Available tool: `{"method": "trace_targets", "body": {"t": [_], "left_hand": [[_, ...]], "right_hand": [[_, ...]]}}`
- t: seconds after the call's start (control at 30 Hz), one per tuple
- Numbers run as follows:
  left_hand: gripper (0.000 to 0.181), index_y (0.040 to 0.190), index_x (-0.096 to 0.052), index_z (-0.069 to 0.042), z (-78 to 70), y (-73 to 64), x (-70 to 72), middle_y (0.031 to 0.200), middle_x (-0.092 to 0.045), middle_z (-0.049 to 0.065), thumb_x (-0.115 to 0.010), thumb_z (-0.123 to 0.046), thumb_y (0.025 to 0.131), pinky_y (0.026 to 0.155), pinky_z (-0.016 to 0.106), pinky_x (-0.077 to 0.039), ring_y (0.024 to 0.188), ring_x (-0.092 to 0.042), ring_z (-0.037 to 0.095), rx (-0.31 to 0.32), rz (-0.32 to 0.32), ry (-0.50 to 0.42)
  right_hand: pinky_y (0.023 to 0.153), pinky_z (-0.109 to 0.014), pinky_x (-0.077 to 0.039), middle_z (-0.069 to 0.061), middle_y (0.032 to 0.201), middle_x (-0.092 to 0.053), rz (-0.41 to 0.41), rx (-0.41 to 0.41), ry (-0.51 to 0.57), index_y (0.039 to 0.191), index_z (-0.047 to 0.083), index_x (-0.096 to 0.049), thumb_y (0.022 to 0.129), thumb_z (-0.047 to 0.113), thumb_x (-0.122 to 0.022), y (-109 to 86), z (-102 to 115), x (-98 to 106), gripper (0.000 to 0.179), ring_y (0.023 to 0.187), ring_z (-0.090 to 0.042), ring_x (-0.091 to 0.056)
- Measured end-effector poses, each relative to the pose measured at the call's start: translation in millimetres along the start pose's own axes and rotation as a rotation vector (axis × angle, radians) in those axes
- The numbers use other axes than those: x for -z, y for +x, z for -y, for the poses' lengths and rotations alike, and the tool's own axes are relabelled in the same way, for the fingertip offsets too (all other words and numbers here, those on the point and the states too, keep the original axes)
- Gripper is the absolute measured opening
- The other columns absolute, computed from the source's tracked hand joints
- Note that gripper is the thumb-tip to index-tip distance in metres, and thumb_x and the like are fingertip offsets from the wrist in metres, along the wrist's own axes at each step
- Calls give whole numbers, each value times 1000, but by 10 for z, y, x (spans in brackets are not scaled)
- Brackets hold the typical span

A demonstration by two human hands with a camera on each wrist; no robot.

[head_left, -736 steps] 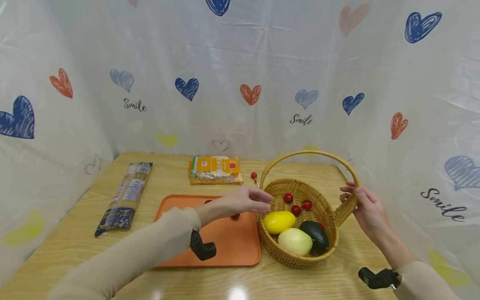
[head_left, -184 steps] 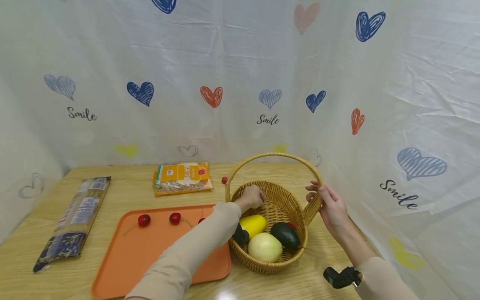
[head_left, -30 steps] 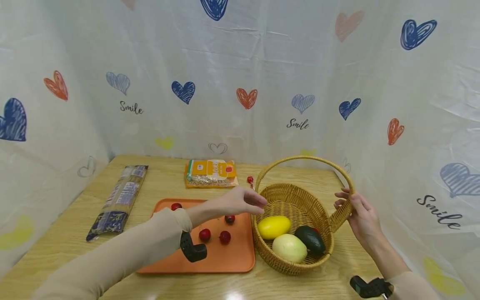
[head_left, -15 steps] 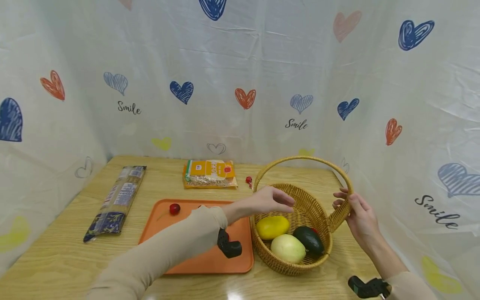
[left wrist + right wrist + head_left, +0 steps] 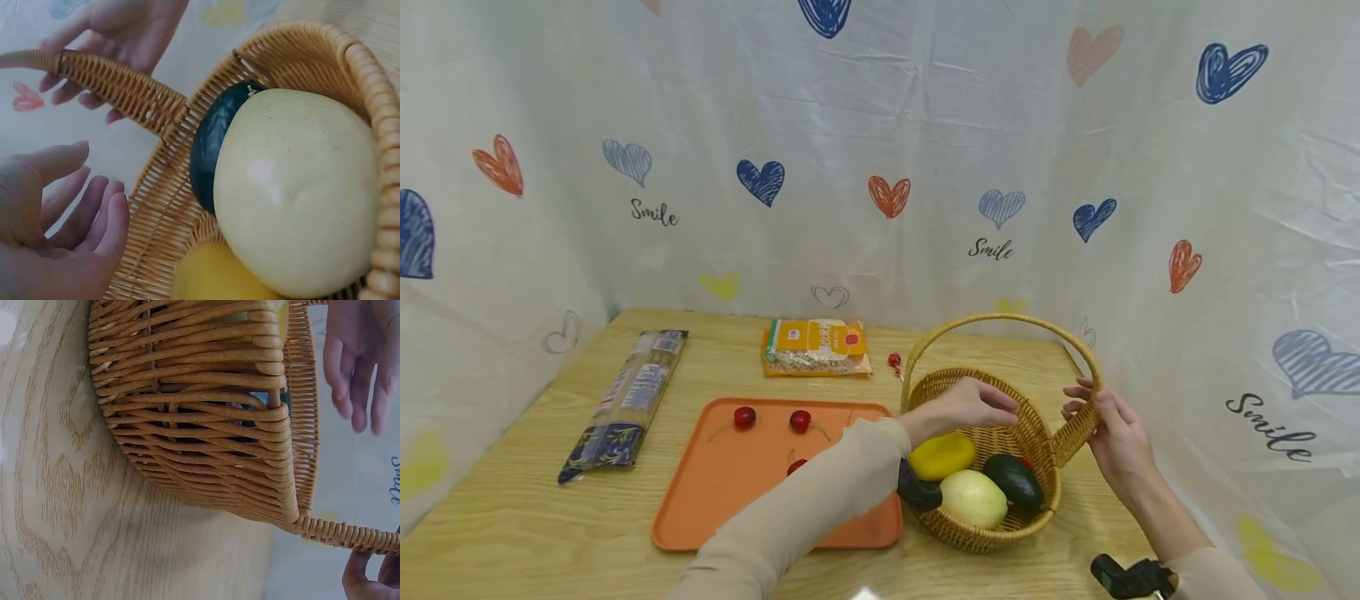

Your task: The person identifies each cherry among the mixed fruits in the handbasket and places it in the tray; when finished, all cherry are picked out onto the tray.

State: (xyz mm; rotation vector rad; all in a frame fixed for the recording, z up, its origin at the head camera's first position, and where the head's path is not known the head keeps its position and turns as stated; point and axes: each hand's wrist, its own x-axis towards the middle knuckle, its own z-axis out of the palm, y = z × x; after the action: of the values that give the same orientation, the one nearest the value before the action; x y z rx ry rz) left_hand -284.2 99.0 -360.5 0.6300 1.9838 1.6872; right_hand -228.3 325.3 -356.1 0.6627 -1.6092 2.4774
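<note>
My left hand (image 5: pixel 966 406) hovers over the wicker basket (image 5: pixel 970 537), its fingers loosely bent with nothing between them. My right hand (image 5: pixel 1116 433) holds the right foot of the arched basket handle (image 5: pixel 1000 317). Inside the basket lie a yellow oval fruit (image 5: pixel 943 457), a pale green melon (image 5: pixel 973 498) and a dark green oval fruit (image 5: pixel 1013 482). Something small and red (image 5: pixel 1026 462) peeks out behind the dark fruit, mostly hidden. On the orange tray (image 5: pixel 722 500) are cherries (image 5: pixel 745 418) with stems; my left sleeve covers part of the tray.
An orange-and-clear grain packet (image 5: pixel 817 348) lies behind the tray. Left of the tray is a long blue-ended packet (image 5: pixel 628 400). A small red item (image 5: pixel 894 360) sits behind the basket. A curtain with hearts (image 5: pixel 891 196) encloses the table.
Over the last second my left hand has moved right, from the tray's edge to above the basket. Cherries seen in the basket 24.5 seconds ago are gone from there; more now show on the tray.
</note>
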Motion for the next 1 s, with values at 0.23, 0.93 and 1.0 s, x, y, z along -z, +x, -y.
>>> {"method": "trace_targets", "body": {"t": [0.23,0.93,1.0], "left_hand": [[25,109,-70,-2,43,153,-121,92,-68,1,-70,-11,86,76,29,-54,93,-65,23,82,-56,-51],[22,71,-65,-5,196,396,-557,72,-66,6,-80,-20,77,51,27,-45,54,-54,13,389,-185,206],[23,70,-65,-4,218,409,-587,69,-64,5,-80,-19,77,53,27,-45,55,-52,13,386,-179,230]], "right_hand": [[84,-30,-51,-11,106,-64,-8,-9,-27,114,0,-62,102,12,-37,33,19,3,30,91,-20,-61],[84,-30,-51,-10,108,-63,5,-2,-39,115,1,-61,103,13,-35,-23,-15,-13,31,92,-20,-61],[84,-30,-51,-11,108,-63,1,6,-41,115,0,-61,103,13,-35,-17,-18,-16,31,91,-20,-61]]}}
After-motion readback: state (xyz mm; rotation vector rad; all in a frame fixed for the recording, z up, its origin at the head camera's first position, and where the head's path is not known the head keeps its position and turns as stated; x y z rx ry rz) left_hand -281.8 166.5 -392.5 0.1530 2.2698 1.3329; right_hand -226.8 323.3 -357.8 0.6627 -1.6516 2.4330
